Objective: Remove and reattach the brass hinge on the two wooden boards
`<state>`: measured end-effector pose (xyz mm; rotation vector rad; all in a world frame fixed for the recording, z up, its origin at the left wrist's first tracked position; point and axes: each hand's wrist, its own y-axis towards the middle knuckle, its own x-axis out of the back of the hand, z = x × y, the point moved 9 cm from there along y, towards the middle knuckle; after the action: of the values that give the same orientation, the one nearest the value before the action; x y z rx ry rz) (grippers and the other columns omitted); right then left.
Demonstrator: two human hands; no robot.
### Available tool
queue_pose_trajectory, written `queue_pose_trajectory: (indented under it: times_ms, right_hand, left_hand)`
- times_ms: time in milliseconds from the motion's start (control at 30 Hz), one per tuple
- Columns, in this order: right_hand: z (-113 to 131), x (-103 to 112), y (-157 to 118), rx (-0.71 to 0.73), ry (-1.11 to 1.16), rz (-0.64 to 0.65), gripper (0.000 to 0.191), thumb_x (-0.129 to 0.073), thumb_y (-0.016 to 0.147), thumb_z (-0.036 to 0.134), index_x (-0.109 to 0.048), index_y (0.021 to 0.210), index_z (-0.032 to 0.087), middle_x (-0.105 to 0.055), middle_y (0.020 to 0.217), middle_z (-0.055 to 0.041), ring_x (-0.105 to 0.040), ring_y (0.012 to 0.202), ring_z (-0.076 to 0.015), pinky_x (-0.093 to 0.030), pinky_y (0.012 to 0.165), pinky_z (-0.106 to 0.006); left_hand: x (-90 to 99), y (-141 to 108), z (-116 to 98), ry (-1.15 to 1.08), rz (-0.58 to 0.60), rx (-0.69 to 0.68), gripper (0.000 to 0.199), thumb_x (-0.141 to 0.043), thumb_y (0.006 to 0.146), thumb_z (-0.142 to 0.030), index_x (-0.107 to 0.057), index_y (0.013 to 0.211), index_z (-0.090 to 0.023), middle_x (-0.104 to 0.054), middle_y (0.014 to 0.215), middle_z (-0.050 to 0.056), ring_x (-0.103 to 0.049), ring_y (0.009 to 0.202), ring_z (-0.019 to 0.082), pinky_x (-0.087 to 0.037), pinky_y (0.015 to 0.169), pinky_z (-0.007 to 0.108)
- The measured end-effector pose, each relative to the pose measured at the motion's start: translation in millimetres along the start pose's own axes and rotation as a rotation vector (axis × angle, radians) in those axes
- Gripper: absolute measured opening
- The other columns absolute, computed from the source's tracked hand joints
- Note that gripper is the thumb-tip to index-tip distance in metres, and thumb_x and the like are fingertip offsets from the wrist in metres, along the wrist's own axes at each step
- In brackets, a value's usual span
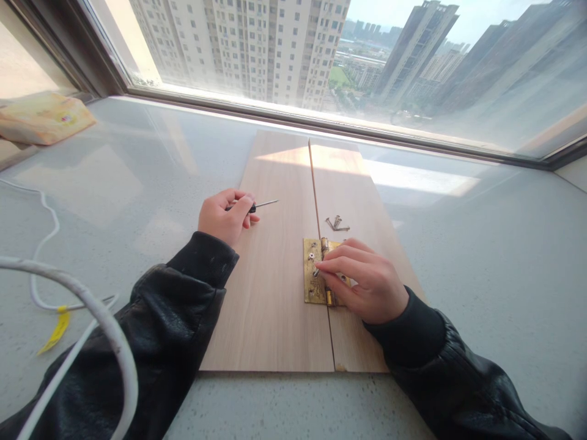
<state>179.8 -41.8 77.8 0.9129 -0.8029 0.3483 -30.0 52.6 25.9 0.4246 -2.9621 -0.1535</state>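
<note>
My left hand (228,214) is closed around the dark handle of a screwdriver (266,203), whose thin metal shaft points right over the left wooden board (275,330). My right hand (367,278) pinches a small screw (316,273) at the left leaf of a brass hinge (313,293). That hinge lies across the seam between the left board and the right wooden board (362,342); my fingers cover much of its right leaf. Just beyond it, several loose screws (338,225) rest on the right board.
Both boards lie on a speckled white windowsill (495,256) below a large window (293,55). White cables (110,330), one with a yellow tag (55,330), loop at the left near my left sleeve. A yellowish soft packet (46,119) sits at the far left.
</note>
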Motion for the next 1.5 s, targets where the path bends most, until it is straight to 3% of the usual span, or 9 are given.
queue_pose_trajectory:
  times_ms: [100, 233, 433, 700, 900, 1000, 1133, 1267, 1500]
  right_hand:
    - [-4, -3, 0, -0.042, -0.018, 0.033, 0.006, -0.063, 0.081, 0.011, -0.066, 0.076, 0.012, -0.067, 0.071, -0.009, -0.055, 0.067, -0.0183, -0.05, 0.06, -0.034]
    - [-10, -5, -1, -0.118, -0.049, 0.068, 0.014, -0.065, 0.082, 0.02, -0.065, 0.069, 0.012, -0.064, 0.066, -0.0084, -0.054, 0.066, -0.0187, -0.048, 0.058, -0.034]
    - [-9, -1, -3, -0.127, 0.011, 0.043, 0.018, -0.065, 0.08, 0.018, -0.07, 0.095, 0.009, -0.066, 0.078, -0.0105, -0.056, 0.072, -0.0195, -0.05, 0.064, -0.036]
    - [-11, -7, -2, -0.092, 0.025, 0.084, 0.009, -0.06, 0.084, 0.014, -0.069, 0.083, 0.012, -0.066, 0.076, -0.0093, -0.053, 0.072, -0.0185, -0.047, 0.064, -0.034]
    - [-16, -11, -1, -0.139, -0.063, 0.132, 0.023, -0.061, 0.086, 0.026, -0.063, 0.066, 0.014, -0.059, 0.067, -0.0075, -0.051, 0.067, -0.0185, -0.044, 0.06, -0.033]
    - [-16, -5, -1, -0.159, -0.039, 0.088, 0.019, -0.069, 0.081, 0.03, -0.067, 0.078, 0.012, -0.06, 0.069, -0.0073, -0.053, 0.068, -0.0189, -0.046, 0.062, -0.035]
    - [-9, -1, -1, -0.118, 0.025, 0.063, 0.017, -0.067, 0.081, 0.02, -0.071, 0.094, 0.011, -0.062, 0.077, -0.0083, -0.055, 0.073, -0.0182, -0.049, 0.065, -0.034]
    - [-4, -4, -1, -0.047, 0.034, 0.103, 0.016, -0.061, 0.083, 0.013, -0.072, 0.093, 0.016, -0.063, 0.079, -0.0074, -0.053, 0.072, -0.0172, -0.048, 0.064, -0.033]
    - [-5, -5, 1, -0.043, -0.1, 0.145, 0.015, -0.055, 0.087, 0.013, -0.07, 0.092, 0.014, -0.067, 0.082, -0.0097, -0.056, 0.076, -0.02, -0.049, 0.067, -0.036]
  left_hand:
    - [0.1, 0, 0, 0.009, 0.001, -0.004, 0.019, -0.058, 0.074, -0.032, -0.062, 0.066, -0.015, -0.048, 0.039, -0.006, -0.066, 0.05, 0.016, -0.052, 0.052, 0.023]
    - [0.2, 0, 0, 0.005, 0.002, 0.002, 0.019, -0.058, 0.074, -0.032, -0.062, 0.066, -0.015, -0.048, 0.039, -0.006, -0.066, 0.05, 0.016, -0.053, 0.052, 0.023]
    - [0.0, 0, 0, 0.012, 0.006, 0.004, 0.019, -0.058, 0.074, -0.032, -0.062, 0.066, -0.015, -0.048, 0.039, -0.006, -0.066, 0.051, 0.016, -0.052, 0.053, 0.023]
    - [-0.6, -1, -3, 0.021, 0.004, -0.003, 0.02, -0.058, 0.076, -0.031, -0.062, 0.066, -0.014, -0.048, 0.039, -0.006, -0.066, 0.051, 0.015, -0.051, 0.051, 0.022]
    - [-0.4, 0, -2, 0.018, 0.005, -0.009, 0.019, -0.058, 0.076, -0.03, -0.062, 0.066, -0.014, -0.049, 0.039, -0.006, -0.065, 0.05, 0.015, -0.052, 0.052, 0.022]
    - [-0.2, 0, -2, 0.005, 0.006, -0.007, 0.018, -0.058, 0.075, -0.03, -0.061, 0.066, -0.014, -0.049, 0.039, -0.006, -0.065, 0.049, 0.015, -0.053, 0.052, 0.023]
    - [-0.4, 0, -1, 0.015, 0.009, -0.002, 0.019, -0.058, 0.075, -0.031, -0.061, 0.066, -0.015, -0.048, 0.039, -0.006, -0.066, 0.05, 0.015, -0.051, 0.051, 0.022]
    - [-0.4, -1, -3, 0.025, 0.003, -0.008, 0.019, -0.057, 0.076, -0.03, -0.062, 0.066, -0.015, -0.049, 0.039, -0.006, -0.066, 0.051, 0.014, -0.049, 0.05, 0.02]
    - [-0.2, -1, -3, 0.033, 0.003, 0.006, 0.018, -0.058, 0.077, -0.029, -0.062, 0.066, -0.015, -0.048, 0.038, -0.006, -0.067, 0.051, 0.015, -0.048, 0.05, 0.019]
